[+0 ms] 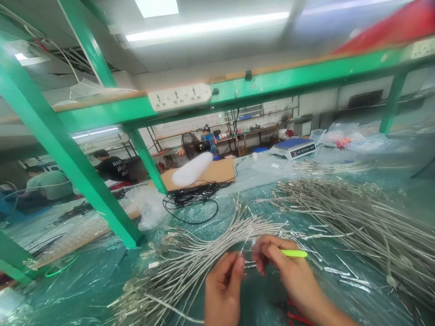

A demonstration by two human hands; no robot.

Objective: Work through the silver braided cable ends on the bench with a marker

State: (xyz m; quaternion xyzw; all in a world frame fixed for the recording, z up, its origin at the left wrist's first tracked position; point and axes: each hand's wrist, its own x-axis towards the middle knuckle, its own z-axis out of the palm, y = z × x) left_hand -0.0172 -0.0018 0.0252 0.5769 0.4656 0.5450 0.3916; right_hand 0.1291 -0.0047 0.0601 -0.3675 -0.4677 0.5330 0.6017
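My left hand (224, 285) is closed in a pinch on the end of a silver-grey cable (245, 242), whose thin tip points up past the fingertips. Close beside it, my right hand (288, 267) is closed around a slim tool with a neon yellow-green handle (295, 253). The handle sticks out to the right between thumb and fingers; the tool's working end is hidden or too fine to make out. Behind and left of my hands lies a fanned bundle of silver-grey cables (204, 249). Short silvery scraps (355, 283) are scattered right of my right hand.
A larger pile of grey cables (353, 208) covers the right of the table. Farther back are a digital scale (294, 148), plastic bags (353, 136), a coiled black cable (197, 194) and a white foam roll (192, 169). Green frame posts (98, 203) stand left. People sit beyond.
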